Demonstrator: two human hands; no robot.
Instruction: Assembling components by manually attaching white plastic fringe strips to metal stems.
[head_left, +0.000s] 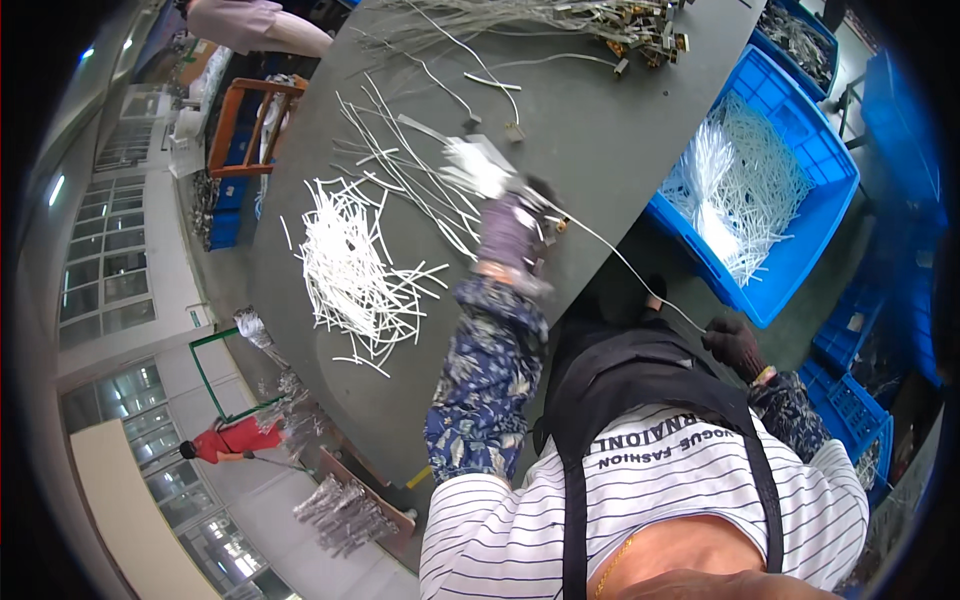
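Note:
My left hand (515,225), in a dark purple glove, is closed over the table around the metal-fitted end of a thin white wire (625,262). Small brass-coloured metal fittings show beside its fingers. The wire runs slack down to my right hand (733,345), also dark-gloved, whose fingers are closed on its other end near my right side. Just past the left fingers is a bright white bundle (475,168); glare hides its detail. To the left of that hand lies a loose heap of short white tubes (350,270), with thin wires (420,185) between.
More wires with metal block ends (650,40) lie along the table's (590,130) far side. A blue crate (800,255) of white strands and a clear-wrapped bundle stands beyond the right edge. Another person (240,440) in red works at left; a sleeve (235,25) shows at top.

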